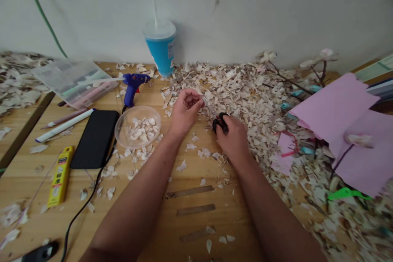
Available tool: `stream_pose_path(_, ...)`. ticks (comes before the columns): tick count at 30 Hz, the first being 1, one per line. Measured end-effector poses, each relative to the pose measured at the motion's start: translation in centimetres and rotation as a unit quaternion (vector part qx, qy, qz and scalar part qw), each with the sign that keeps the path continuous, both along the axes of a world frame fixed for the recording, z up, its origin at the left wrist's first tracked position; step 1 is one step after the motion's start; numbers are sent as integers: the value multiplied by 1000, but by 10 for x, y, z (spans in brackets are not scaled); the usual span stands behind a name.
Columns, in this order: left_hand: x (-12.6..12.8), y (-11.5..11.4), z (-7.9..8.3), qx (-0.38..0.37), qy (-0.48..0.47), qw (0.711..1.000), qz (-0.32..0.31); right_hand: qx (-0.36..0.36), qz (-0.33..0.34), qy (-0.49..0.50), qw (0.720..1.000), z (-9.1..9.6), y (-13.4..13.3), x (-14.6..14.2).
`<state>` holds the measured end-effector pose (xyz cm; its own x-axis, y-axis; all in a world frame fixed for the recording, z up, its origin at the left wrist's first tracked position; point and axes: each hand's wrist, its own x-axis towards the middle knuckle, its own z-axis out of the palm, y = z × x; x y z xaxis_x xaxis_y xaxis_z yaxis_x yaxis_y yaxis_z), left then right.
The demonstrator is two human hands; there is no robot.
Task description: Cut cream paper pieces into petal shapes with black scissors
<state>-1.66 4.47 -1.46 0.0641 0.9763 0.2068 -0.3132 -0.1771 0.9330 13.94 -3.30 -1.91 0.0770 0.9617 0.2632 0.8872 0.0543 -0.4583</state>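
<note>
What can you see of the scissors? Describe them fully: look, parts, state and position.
The scissors have black, rounded handle loops, apparently plastic, and slim, greyish blades that look metallic. The right hand grips the handles above the wooden table, beside the pile of pale scraps. The blades point forward and left, their tips close to the left hand; whether they touch it, and whether the blades are open, is too small to tell.
</note>
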Motion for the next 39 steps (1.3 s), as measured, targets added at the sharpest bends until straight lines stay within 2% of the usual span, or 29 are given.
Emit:
stream_pose_path(12,0,-1,-2,76,79,994,4,-10,-9,-25,1000,-3,0,2)
stream_pose_path(17,0,-4,-2,97,135,985,35,-4,-30,-37,999,-6,0,5)
stream_pose_path(20,1,-4,-2,78,133,986,64,9,-51,-34,998,-4,-2,6)
stream_pose_path(23,2,-1,-2,12,69,993,93,44,-87,-11,995,-1,-3,7)
stream_pose_path(25,2,1,-2,-43,16,995,91,63,-99,-5,993,0,-3,6)
stream_pose_path(28,1,3,-3,-90,-50,992,77,53,-82,-19,995,0,-2,2)
stream_pose_path(33,3,1,-4,-105,-91,989,59,9,-50,-31,998,-1,0,-1)
stream_pose_path(39,8,-5,-2,-63,-23,998,21,-7,-22,-27,999,-1,0,-2)
